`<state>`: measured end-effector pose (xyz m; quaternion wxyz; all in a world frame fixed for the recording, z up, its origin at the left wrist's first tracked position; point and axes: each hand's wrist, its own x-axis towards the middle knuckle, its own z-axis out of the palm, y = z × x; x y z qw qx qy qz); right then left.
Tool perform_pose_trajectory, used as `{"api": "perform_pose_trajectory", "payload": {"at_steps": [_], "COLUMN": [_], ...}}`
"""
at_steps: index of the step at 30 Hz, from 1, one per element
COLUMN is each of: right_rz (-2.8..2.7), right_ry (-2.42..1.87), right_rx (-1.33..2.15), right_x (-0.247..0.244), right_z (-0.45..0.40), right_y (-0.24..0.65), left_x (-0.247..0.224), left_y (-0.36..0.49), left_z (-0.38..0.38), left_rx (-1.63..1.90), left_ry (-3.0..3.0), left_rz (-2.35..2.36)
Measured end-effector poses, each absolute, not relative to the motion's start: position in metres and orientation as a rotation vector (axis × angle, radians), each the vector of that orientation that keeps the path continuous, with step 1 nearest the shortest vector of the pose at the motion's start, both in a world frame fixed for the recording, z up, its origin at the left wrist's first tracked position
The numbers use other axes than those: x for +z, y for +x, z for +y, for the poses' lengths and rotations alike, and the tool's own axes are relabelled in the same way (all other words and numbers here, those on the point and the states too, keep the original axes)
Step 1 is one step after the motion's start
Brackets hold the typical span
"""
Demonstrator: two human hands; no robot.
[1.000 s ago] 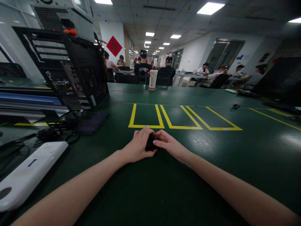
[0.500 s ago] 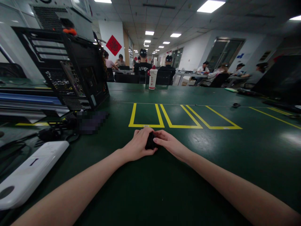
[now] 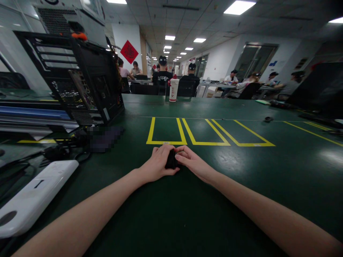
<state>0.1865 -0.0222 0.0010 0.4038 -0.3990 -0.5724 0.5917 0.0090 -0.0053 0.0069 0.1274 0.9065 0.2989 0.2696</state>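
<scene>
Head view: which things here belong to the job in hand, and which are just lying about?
Seemingly in the job:
small black object, gripped by the left hand
right hand, at the object's right side

Apparently just lying about:
white cup
black computer case
long white device

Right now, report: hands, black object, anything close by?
Left hand around small black object. Right hand at its right side. Yellow tape outlines just beyond.

L hand [image 3: 156,163] curled, R hand [image 3: 193,162] nr it, fingers [image 3: 164,151] bent, both arms [image 3: 102,201] fwd
</scene>
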Motion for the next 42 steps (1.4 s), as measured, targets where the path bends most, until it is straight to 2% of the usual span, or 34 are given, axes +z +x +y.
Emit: {"api": "perform_pose_trajectory", "payload": {"at_steps": [9, 19, 24, 33, 42], "right_rz": [-1.498, -1.437, -1.5, -1.446, -1.518], "right_ry": [-0.898, -0.991, -0.884, -0.981, -0.911], "right_rx": [1.557, 1.543, 1.59, 1.501, 1.559], "right_x": [0.0036, 0.0016, 0.0031, -0.0004, 0.0052], "right_z": [-0.0203, -0.0195, -0.0195, -0.0202, -0.0215], "right_y": [0.1919, 0.19, 0.1918, 0.189, 0.1926], "left_x": [0.0046, 0.0057, 0.0039, 0.0053, 0.0041], "left_y": [0.0079, 0.0082, 0.0089, 0.0084, 0.0087], "left_z": [-0.0035, -0.0044, -0.0033, -0.0038, -0.0026], "left_rx": [0.794, 0.776, 0.797, 0.777, 0.777], "left_ry": [2.667, 2.656, 2.662, 2.676, 2.654], "left_rz": [0.857, 0.853, 0.865, 0.851, 0.849]}}
